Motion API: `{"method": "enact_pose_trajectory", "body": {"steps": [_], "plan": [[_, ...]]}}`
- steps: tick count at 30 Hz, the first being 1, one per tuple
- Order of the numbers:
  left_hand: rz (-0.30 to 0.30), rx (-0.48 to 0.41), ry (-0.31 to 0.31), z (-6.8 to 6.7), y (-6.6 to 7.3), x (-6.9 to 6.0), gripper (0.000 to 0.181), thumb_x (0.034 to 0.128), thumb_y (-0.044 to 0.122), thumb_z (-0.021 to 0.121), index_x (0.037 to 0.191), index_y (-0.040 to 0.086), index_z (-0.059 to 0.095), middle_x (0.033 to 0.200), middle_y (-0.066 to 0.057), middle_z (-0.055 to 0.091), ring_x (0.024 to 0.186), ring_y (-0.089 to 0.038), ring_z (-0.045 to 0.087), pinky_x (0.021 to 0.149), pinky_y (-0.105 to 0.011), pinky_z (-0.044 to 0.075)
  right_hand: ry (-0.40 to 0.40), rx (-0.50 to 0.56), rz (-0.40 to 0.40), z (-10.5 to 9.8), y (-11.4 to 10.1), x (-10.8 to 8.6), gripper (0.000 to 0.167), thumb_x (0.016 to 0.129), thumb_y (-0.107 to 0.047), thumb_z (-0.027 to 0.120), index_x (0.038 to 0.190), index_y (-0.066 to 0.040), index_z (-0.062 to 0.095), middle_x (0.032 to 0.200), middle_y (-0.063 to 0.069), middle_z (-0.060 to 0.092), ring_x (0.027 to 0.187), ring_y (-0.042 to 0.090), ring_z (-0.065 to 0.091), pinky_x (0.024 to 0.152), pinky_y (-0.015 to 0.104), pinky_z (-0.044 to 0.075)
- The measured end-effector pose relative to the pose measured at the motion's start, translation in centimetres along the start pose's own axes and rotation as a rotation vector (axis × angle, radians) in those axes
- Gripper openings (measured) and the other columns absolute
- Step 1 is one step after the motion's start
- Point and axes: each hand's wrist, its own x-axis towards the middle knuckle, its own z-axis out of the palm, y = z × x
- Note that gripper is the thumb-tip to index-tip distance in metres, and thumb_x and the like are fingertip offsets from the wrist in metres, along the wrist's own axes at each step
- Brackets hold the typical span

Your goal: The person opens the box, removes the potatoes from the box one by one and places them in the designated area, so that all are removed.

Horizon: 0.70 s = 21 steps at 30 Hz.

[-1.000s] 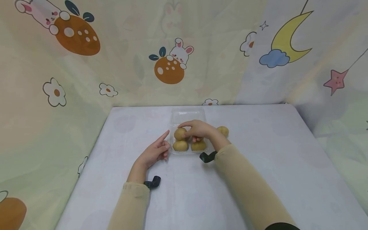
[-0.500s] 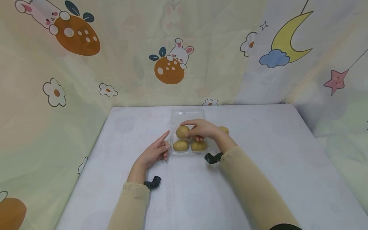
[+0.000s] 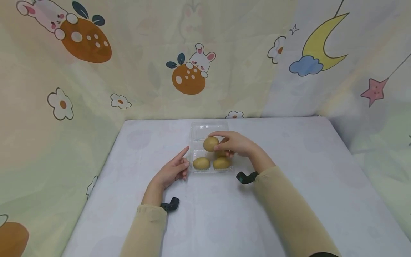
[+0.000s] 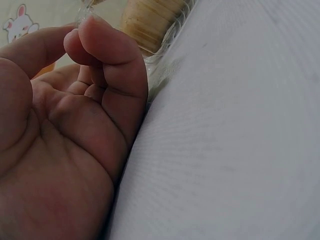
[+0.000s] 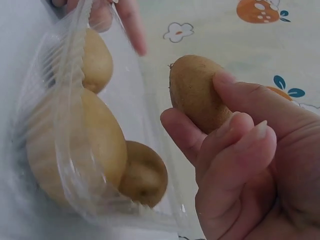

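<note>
A clear plastic container (image 3: pixel 194 167) stands open, its lid toward the back. Two yellow-brown potatoes lie in its front part, one at left (image 3: pixel 201 163) and one at right (image 3: pixel 221 163); another (image 5: pixel 145 175) sits behind, partly covered by my right hand in the head view. Between thumb and fingertips, my right hand (image 3: pixel 237 144) pinches a potato (image 3: pixel 211 144) (image 5: pixel 197 92), held above the container's back part. My left hand (image 3: pixel 171 172) is at the container's left side, index finger extended, other fingers bent, close against the plastic edge in the left wrist view.
The container rests on a white-covered table (image 3: pixel 289 160). Behind it hangs a patterned cloth (image 3: pixel 141 71) with rabbits, flowers, a moon and a star. Each wrist carries a dark camera mount, at left (image 3: pixel 171 204) and at right (image 3: pixel 246 177).
My right hand has lifted the potato from the container's back left and carried it rightward. It now covers the potato seen earlier right of the container. My left hand has stayed in place.
</note>
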Motion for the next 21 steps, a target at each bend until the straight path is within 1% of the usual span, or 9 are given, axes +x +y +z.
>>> {"method": "enact_pose_trajectory", "body": {"steps": [3,7,8,10,12,15,17,21], "plan": [[-0.01,-0.003,0.011,0.1,0.0,0.0,0.071,0.1,0.022,0.058,0.157,0.038,0.02,0.087,-0.001,0.046,0.07,-0.015,0.047,0.064,-0.029,0.051,0.025,0.023,0.004,-0.7,0.3,-0.6,0.051,0.085,-0.034,0.078,0.13,-0.045,0.057,0.093,0.021,0.065,0.056,0.02,0.054,0.052,0.031,0.047],[-0.023,-0.005,0.029,0.1,0.0,-0.1,0.069,0.0996,0.021,0.059,0.156,0.041,0.023,0.087,-0.003,0.046,0.07,-0.016,0.047,0.064,-0.03,0.051,0.058,0.032,0.015,-1.6,0.8,-1.5,0.051,0.085,-0.034,0.078,0.129,-0.045,0.056,0.086,0.02,0.06,0.056,0.021,0.052,0.051,0.032,0.043],[-0.025,-0.005,0.032,0.2,0.1,-0.1,0.069,0.0997,0.021,0.059,0.156,0.041,0.023,0.087,-0.003,0.046,0.07,-0.016,0.047,0.064,-0.03,0.051,0.067,0.036,0.02,-1.8,1.0,-1.8,0.051,0.085,-0.034,0.078,0.13,-0.045,0.056,0.086,0.021,0.06,0.055,0.021,0.051,0.05,0.031,0.042],[-0.024,-0.005,0.034,0.2,0.1,-0.1,0.069,0.1001,0.021,0.058,0.156,0.041,0.023,0.087,-0.003,0.046,0.07,-0.017,0.047,0.064,-0.03,0.051,0.085,0.047,0.032,-2.2,1.3,-2.2,0.051,0.085,-0.034,0.078,0.13,-0.045,0.056,0.089,0.022,0.061,0.055,0.02,0.051,0.049,0.03,0.042],[-0.024,-0.007,0.034,0.2,0.1,-0.1,0.068,0.1005,0.02,0.057,0.156,0.041,0.023,0.087,-0.003,0.046,0.07,-0.017,0.047,0.065,-0.03,0.051,0.098,0.062,0.042,-2.6,1.7,-2.6,0.052,0.085,-0.034,0.078,0.131,-0.045,0.055,0.097,0.026,0.063,0.055,0.02,0.051,0.049,0.028,0.042],[-0.025,-0.011,0.032,0.1,0.0,-0.1,0.067,0.1008,0.02,0.057,0.155,0.041,0.024,0.087,-0.003,0.046,0.07,-0.016,0.047,0.065,-0.03,0.051,0.109,0.085,0.047,-3.0,2.1,-3.1,0.054,0.086,-0.033,0.077,0.133,-0.044,0.054,0.109,0.029,0.064,0.054,0.019,0.051,0.05,0.029,0.045],[-0.028,-0.014,0.032,0.1,0.0,0.0,0.067,0.1007,0.02,0.057,0.155,0.042,0.024,0.087,-0.003,0.046,0.07,-0.017,0.047,0.065,-0.03,0.051,0.114,0.091,0.046,-3.2,2.3,-3.5,0.055,0.086,-0.033,0.077,0.134,-0.044,0.054,0.112,0.029,0.065,0.055,0.019,0.051,0.052,0.03,0.047],[-0.031,-0.008,0.03,0.0,0.0,0.1,0.068,0.1003,0.022,0.058,0.155,0.043,0.024,0.088,-0.003,0.046,0.071,-0.017,0.047,0.065,-0.031,0.051,0.143,0.09,0.048,-3.8,2.8,-4.3,0.056,0.085,-0.035,0.078,0.135,-0.043,0.054,0.11,0.026,0.067,0.057,0.02,0.052,0.054,0.032,0.049]]}}
